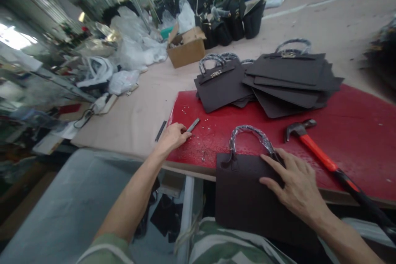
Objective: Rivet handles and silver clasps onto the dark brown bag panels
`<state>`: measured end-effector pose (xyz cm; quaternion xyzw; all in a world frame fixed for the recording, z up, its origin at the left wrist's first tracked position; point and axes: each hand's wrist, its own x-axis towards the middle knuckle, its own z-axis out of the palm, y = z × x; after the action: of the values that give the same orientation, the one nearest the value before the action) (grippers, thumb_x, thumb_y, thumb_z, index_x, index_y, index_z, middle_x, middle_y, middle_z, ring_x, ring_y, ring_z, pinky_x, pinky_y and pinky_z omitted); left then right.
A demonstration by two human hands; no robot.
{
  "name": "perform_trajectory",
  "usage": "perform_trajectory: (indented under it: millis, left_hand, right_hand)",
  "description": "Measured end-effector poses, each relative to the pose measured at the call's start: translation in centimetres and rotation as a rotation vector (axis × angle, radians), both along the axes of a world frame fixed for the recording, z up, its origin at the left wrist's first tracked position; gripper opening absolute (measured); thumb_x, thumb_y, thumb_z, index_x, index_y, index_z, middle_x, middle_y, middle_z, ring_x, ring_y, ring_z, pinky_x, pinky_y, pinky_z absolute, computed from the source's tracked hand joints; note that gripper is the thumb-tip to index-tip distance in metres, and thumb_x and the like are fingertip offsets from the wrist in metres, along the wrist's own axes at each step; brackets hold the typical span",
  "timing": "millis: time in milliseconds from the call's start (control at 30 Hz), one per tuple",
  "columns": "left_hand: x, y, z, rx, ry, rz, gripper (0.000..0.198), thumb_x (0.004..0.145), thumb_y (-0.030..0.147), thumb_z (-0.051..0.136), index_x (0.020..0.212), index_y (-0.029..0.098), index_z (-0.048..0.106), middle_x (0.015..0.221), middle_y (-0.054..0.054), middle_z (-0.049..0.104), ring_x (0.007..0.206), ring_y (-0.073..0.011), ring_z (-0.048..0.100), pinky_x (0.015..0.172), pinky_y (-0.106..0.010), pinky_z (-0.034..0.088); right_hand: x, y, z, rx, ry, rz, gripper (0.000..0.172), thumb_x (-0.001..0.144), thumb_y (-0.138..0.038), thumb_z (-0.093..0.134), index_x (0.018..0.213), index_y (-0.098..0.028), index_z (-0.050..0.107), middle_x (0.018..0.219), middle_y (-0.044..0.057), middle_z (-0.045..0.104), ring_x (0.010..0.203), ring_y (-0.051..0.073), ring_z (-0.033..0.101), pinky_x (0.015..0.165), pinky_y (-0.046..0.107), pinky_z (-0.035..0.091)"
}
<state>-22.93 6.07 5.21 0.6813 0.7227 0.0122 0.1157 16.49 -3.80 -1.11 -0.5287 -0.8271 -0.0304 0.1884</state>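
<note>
My left hand [175, 135] is closed around a short grey flat metal tool [193, 125], its end sticking out over the red work surface. Its exact kind is hard to make out. My right hand [292, 181] holds a dark brown handbag panel [244, 185] at its upper right, thumb and forefinger on the front face; the other fingers are partly hidden. This panel hangs over the table's front edge toward my lap. A plastic-wrapped handle [250, 130] arches from its top. A dark narrow strip [160, 130] lies left of my left hand.
A claw hammer [318, 150] with a red and black handle lies to the right. Stacked bag panels [287, 74] with wrapped handles cover the back of the red board [365, 132]. Tiny metal bits dot the board. Behind stand a cardboard box [186, 49] and black bags [227, 27].
</note>
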Motion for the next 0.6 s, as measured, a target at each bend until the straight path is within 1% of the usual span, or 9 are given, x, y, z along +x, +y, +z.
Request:
perform_trajectory:
  millis: [100, 200, 267, 433, 533, 600]
  left_hand:
    - [0.8, 0.7, 0.3, -0.056, 0.043, 0.024, 0.028, 0.081, 0.045, 0.067, 0.091, 0.020, 0.075, 0.094, -0.010, 0.074, 0.093, -0.0251, 0.068, 0.080, -0.032, 0.051]
    - [1.1, 1.3, 0.7, -0.108, 0.086, 0.066, 0.021, 0.080, 0.037, 0.067, 0.084, 0.018, 0.075, 0.090, -0.012, 0.074, 0.091, -0.0260, 0.069, 0.076, -0.031, 0.050]
    - [0.9, 1.5, 0.9, -0.119, 0.091, 0.082, 0.020, 0.080, 0.035, 0.066, 0.081, 0.018, 0.075, 0.089, -0.013, 0.075, 0.089, -0.0258, 0.069, 0.074, -0.031, 0.050]
    - [0.0, 1.1, 1.2, -0.121, 0.075, 0.146, 0.023, 0.082, 0.037, 0.064, 0.077, 0.017, 0.075, 0.080, -0.012, 0.075, 0.080, -0.0229, 0.070, 0.068, -0.028, 0.049]
    - [0.4, 0.5, 1.0, -0.095, 0.034, 0.178, 0.027, 0.083, 0.040, 0.063, 0.079, 0.016, 0.075, 0.081, -0.013, 0.075, 0.081, -0.0230, 0.070, 0.069, -0.029, 0.049]
    - [1.2, 0.2, 0.8, -0.055, -0.001, 0.195, 0.030, 0.085, 0.042, 0.063, 0.083, 0.016, 0.076, 0.086, -0.014, 0.075, 0.085, -0.0244, 0.071, 0.071, -0.030, 0.049]
  right_hand:
    - [0.0, 0.0, 0.3, 0.012, -0.013, 0.003, 0.050, 0.095, -0.053, 0.048, 0.130, -0.022, 0.063, 0.140, 0.017, 0.051, 0.120, 0.036, 0.052, 0.092, 0.052, 0.045]
    - [-0.1, 0.0, 0.6, 0.012, -0.015, 0.005, 0.050, 0.096, -0.053, 0.045, 0.130, -0.022, 0.064, 0.139, 0.017, 0.052, 0.119, 0.035, 0.053, 0.092, 0.051, 0.045]
    - [-0.2, 0.1, 0.6, 0.011, -0.007, 0.006, 0.051, 0.096, -0.053, 0.043, 0.129, -0.021, 0.064, 0.138, 0.017, 0.053, 0.118, 0.036, 0.054, 0.091, 0.051, 0.045]
    - [-0.2, 0.4, 0.4, 0.030, 0.026, 0.017, 0.055, 0.096, -0.057, 0.039, 0.127, -0.021, 0.066, 0.136, 0.018, 0.055, 0.115, 0.038, 0.055, 0.089, 0.054, 0.045]
    - [-0.2, 0.6, 0.3, 0.042, 0.028, 0.025, 0.059, 0.095, -0.059, 0.035, 0.126, -0.019, 0.066, 0.134, 0.020, 0.056, 0.113, 0.041, 0.057, 0.087, 0.056, 0.046]
    - [-0.1, 0.7, -0.1, 0.056, 0.025, 0.027, 0.061, 0.094, -0.061, 0.034, 0.126, -0.020, 0.066, 0.132, 0.020, 0.057, 0.111, 0.042, 0.058, 0.084, 0.057, 0.047]
